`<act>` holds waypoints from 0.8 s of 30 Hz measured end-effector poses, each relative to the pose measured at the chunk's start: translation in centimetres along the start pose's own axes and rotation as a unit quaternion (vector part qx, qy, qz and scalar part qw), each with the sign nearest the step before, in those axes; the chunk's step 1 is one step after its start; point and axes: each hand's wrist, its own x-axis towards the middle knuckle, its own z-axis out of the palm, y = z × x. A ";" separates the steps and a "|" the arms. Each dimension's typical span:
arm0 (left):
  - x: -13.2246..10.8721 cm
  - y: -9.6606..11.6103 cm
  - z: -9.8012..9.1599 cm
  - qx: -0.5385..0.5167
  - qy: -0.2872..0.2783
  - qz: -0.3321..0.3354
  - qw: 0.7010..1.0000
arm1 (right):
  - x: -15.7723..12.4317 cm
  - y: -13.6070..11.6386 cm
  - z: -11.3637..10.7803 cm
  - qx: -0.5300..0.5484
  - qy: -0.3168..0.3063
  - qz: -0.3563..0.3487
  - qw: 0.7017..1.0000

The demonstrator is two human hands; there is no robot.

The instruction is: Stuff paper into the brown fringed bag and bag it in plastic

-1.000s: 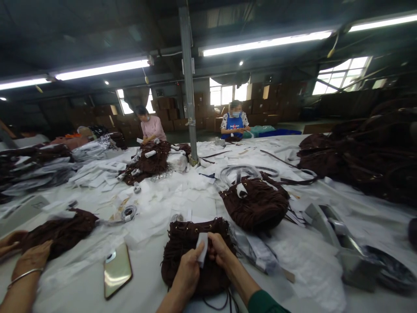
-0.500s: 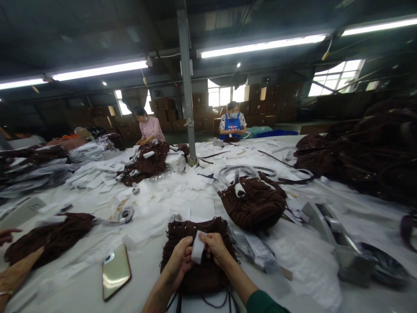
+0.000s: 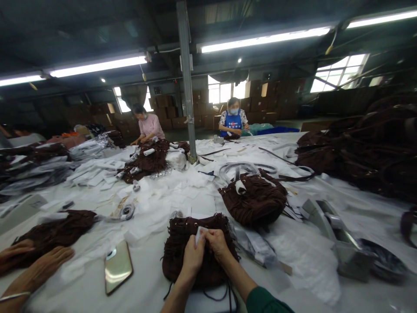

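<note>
While left hand and right hand pinch, seemingly, paper, phone lies near bag.

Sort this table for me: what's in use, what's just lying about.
In use: left hand, right hand, both pinching the white slip over the brown fringed bag.
Lying about: phone, tape roll, second fringed bag, paper scraps.
</note>
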 end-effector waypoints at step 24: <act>-1.4 0.1 -0.3 -0.231 -0.053 -0.098 0.967 | -2.8 -2.7 -1.9 -0.075 0.001 -0.041 0.996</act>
